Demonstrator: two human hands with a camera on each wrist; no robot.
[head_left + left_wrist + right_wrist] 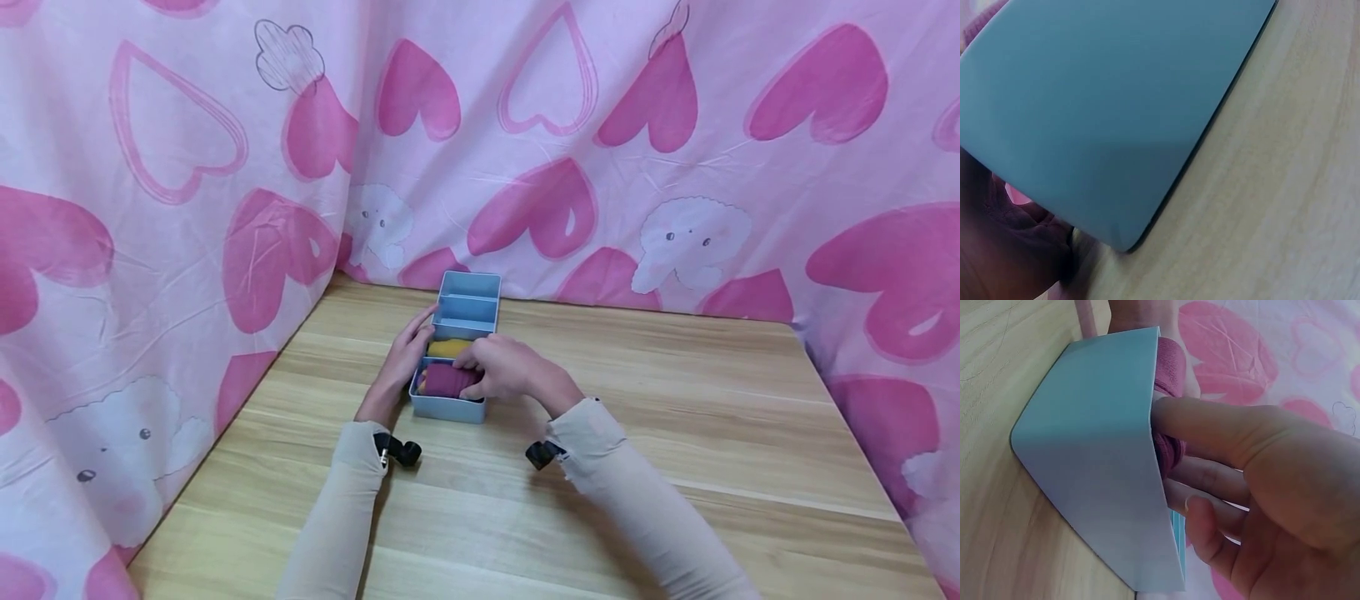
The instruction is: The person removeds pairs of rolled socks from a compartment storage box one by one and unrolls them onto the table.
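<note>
A long blue-grey box (pixel 447 409) with several compartments stands on the table. In its nearest compartment lies a maroon cloth roll (pixel 444 380), and a mustard-yellow cloth roll (pixel 448 347) sits in the one behind. My right hand (pixel 513 368) reaches in over the right rim and pinches the maroon roll; the right wrist view shows the thumb and fingers at the roll (pixel 1171 362). Extended fingers of my left hand (pixel 402 357) rest along the box's left side. The left wrist view shows mostly the box wall (pixel 1104 112), with part of that hand (pixel 1010 250) in shadow.
The two far compartments (pixel 468 312) of the box hold nothing visible. A pink curtain (pixel 525 142) with hearts hangs behind and to the left of the wooden table (pixel 675 467). Each wrist wears a small black camera (pixel 405 452).
</note>
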